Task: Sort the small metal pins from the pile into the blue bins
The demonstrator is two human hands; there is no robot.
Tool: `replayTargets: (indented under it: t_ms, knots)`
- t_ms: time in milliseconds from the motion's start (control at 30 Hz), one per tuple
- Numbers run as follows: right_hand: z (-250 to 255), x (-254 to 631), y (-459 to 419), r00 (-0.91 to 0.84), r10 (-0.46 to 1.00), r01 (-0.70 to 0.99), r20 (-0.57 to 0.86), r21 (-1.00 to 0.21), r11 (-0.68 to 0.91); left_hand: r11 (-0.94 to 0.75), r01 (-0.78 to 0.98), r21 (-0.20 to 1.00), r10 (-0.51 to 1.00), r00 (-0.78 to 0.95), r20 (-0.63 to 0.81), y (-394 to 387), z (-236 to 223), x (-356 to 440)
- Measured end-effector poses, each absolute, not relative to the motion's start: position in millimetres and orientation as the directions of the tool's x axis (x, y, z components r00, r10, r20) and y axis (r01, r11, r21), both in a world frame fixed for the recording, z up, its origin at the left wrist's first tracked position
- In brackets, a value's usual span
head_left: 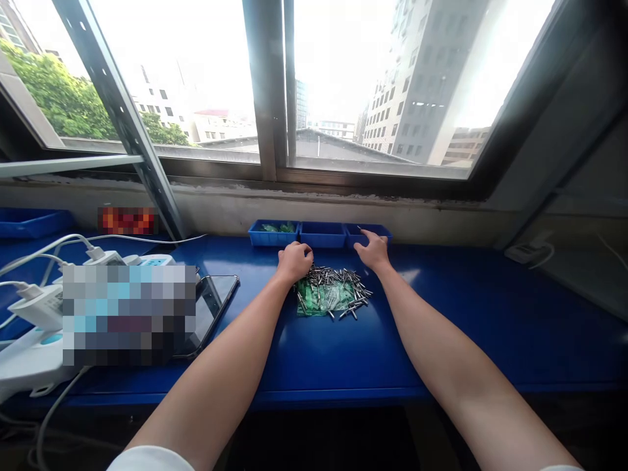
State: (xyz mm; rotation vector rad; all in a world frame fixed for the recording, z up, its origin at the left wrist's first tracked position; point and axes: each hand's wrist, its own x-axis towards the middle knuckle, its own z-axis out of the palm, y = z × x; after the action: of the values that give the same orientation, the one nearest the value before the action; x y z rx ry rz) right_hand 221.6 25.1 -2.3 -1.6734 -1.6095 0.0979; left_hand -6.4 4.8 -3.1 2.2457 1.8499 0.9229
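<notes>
My left hand (295, 261) is at the left back edge of a pile of small metal pins (326, 276), its fingers curled together in a pinch. What lies between those fingertips is hidden. The pins are spread over and around a clear green plastic bag (318, 299) on the blue table. Over the front of the right blue bin (384, 231) reaches my right hand (373, 250), thumb and index finger apart. A tiny bright sliver shows by the index fingertip, too small to name.
Beside the right bin stand a middle blue bin (322, 235) and a left blue bin (275, 237) with green plastic in it. A phone (218, 297), a power strip (29, 360) with cables and a metal shelf post (142, 150) are at left. Windows rise behind the blue table (333, 360).
</notes>
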Motion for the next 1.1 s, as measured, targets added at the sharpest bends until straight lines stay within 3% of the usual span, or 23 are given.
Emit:
replayTargets:
  t_ms: [300, 600, 833, 1100]
  knots:
    - [-12.7, 234.0, 36.3, 0.259, 0.919, 0.883, 0.297, -0.458, -0.101, -0.322, 0.853, 0.411, 0.932, 0.208, 0.298, 2.2, -5.4, -5.5]
    - [-14.0, 234.6, 35.1, 0.229, 0.928, 0.917, 0.294, -0.385, -0.105, -0.418, 0.819, 0.394, 0.906, 0.345, 0.244, -6.4, -1.0, -2.4]
    - [-16.5, 235.2, 34.8, 0.251, 0.905, 0.903, 0.342, -0.420, -0.092, -0.436, 0.819, 0.374, 0.895, 0.348, 0.280, -0.5, -6.2, -2.5]
    - [-18.8, 240.4, 33.1, 0.337, 0.865, 0.849, 0.371, -0.517, -0.108, -0.321, 0.883, 0.341, 0.930, 0.225, 0.292, 6.5, -5.4, -5.2]
